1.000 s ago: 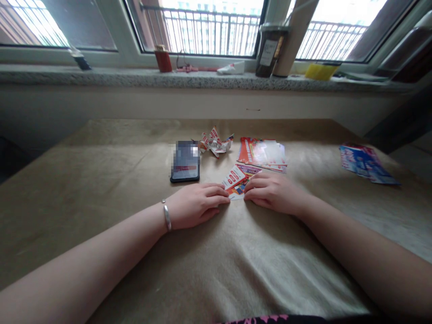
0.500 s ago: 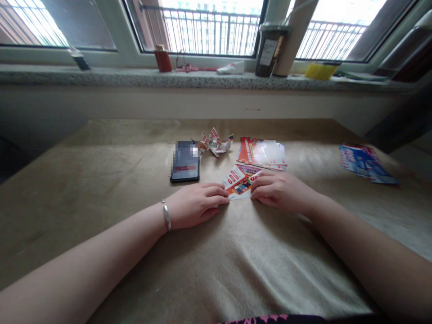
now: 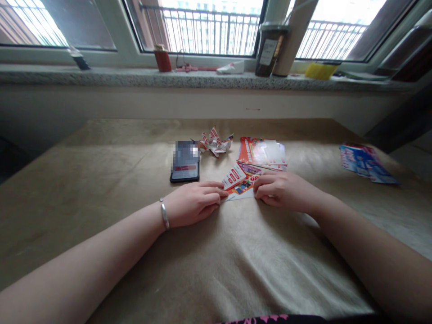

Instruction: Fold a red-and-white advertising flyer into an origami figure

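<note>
A colourful printed leaflet [image 3: 241,189] lies on the table between my hands, its left upper part folded over as a white flap with red marks. My left hand [image 3: 191,203], with a silver bangle at the wrist, holds the leaflet's left corner, fingers pressed together on it. At the right edge, my right hand [image 3: 281,191] has curled fingers gripping the paper; its fingertips hide that corner. Just beyond the leaflet rests a stack of similar orange and white leaflets [image 3: 261,150]. A crumpled folded-paper piece [image 3: 216,143] sits to the left of the stack.
A phone [image 3: 185,168], its screen partly blurred, lies beyond my left hand. Blue leaflets [image 3: 367,163] are fanned out at the far right of the brown-covered table [image 3: 135,270]. A dark lidded container [image 3: 270,51] and a red bottle [image 3: 162,58] stand on the stone windowsill [image 3: 118,77].
My hands have moved slightly apart, left hand to the left and right hand to the right. The raised right corner of the leaflet now lies flatter, showing more of its print.
</note>
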`<state>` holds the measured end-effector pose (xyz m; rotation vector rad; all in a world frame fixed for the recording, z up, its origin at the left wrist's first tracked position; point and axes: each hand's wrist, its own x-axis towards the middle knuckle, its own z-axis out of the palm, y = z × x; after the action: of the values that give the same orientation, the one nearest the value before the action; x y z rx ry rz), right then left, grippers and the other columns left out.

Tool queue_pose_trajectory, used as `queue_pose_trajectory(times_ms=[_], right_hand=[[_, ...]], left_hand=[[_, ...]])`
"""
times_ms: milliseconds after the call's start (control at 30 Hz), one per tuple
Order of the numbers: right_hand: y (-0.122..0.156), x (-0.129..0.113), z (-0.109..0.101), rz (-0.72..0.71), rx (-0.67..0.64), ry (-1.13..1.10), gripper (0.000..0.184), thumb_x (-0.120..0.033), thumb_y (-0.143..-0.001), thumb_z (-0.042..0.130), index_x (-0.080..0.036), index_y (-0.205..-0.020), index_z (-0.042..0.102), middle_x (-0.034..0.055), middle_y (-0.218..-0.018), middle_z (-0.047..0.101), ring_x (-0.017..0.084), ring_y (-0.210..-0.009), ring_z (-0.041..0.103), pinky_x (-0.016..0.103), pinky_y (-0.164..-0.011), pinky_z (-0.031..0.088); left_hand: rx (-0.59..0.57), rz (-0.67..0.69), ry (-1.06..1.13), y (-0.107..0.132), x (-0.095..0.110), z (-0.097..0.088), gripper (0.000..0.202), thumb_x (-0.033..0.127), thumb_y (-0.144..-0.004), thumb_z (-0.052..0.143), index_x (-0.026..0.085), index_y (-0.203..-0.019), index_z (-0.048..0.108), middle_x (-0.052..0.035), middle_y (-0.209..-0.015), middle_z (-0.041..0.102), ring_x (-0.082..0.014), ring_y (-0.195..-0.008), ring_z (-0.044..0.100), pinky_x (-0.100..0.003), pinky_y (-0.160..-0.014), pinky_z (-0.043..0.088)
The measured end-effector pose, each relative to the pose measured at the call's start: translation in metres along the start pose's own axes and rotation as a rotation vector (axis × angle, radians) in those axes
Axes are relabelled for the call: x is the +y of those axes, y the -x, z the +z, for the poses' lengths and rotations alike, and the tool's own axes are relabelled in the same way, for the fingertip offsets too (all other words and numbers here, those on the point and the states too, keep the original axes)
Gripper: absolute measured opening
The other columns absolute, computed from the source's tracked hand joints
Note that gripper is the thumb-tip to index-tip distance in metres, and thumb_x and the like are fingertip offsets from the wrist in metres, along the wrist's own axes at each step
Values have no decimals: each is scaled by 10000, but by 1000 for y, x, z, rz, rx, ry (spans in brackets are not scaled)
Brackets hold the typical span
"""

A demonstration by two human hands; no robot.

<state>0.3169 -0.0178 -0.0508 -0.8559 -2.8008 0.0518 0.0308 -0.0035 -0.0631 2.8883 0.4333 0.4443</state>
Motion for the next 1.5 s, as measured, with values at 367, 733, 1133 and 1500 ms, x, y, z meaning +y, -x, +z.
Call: queue_pose_trajectory(times_ms=[367,733,1133,1500], right_hand=[[4,2,-3,17,-28,4,202,-114,-803,502,-219,-786,674,15,-921,670,133,-784,601,262,-712,438],[4,2,-4,46,-73,-88,218,-94,-806,481,-198,-774,671,46,-893,657,143,-793,597,272,-712,457],[9,6,-4,73,-76,-133,226,-93,-797,492,-203,-787,689,32,-934,687,141,-808,630,275,-729,487],[11,7,-4,116,-67,-139,194,-86,-770,492,-196,-774,652,39,-893,669,140,-789,609,270,-734,481]], left_hand=[[73,39,-3,3,-5,-5,174,181,-863,486,152,-844,657,-65,-991,707,-175,-945,635,-304,-808,559],[102,40,21,5,-6,-8,229,162,-855,457,157,-841,686,-62,-952,717,-158,-903,659,-286,-839,553],[44,47,58,6,-6,-14,244,138,-839,438,145,-855,682,-58,-925,716,-162,-882,668,-263,-808,555],[29,-23,139,8,-8,-11,238,162,-856,436,159,-792,666,-58,-930,703,-152,-876,651,-272,-820,535]])
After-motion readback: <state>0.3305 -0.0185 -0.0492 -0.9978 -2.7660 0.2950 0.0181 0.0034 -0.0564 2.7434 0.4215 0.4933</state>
